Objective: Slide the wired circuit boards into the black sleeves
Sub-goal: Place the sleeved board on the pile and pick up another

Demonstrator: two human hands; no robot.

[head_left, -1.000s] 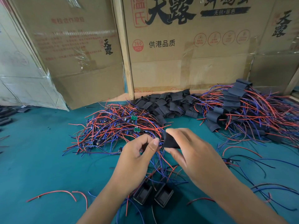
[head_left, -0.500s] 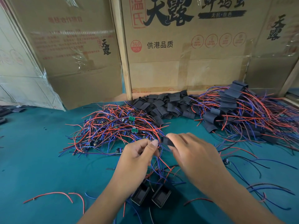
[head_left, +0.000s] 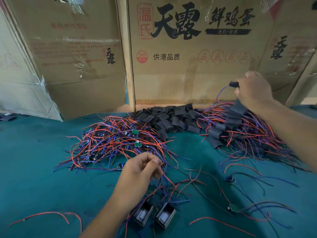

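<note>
A tangle of red and blue wired circuit boards (head_left: 120,140) lies on the green table, with small green boards showing in it. Behind it sits a heap of empty black sleeves (head_left: 169,117). At the right is a pile of sleeved boards (head_left: 240,127) with wires trailing out. My right hand (head_left: 253,90) is raised above that pile, holding a black sleeved board (head_left: 234,84) with a blue wire hanging from it. My left hand (head_left: 142,170) is low at the centre, pinching red and blue wire ends at the edge of the tangle.
Two small black open boxes (head_left: 154,215) stand near the front edge. Loose wires and a stray board (head_left: 234,207) lie at the front right, and a red wire (head_left: 51,215) at the front left. Cardboard boxes (head_left: 188,48) wall off the back.
My right hand has carried the sleeved board from the centre up and right, over the finished pile. My left hand stayed at the centre and now pinches loose wires.
</note>
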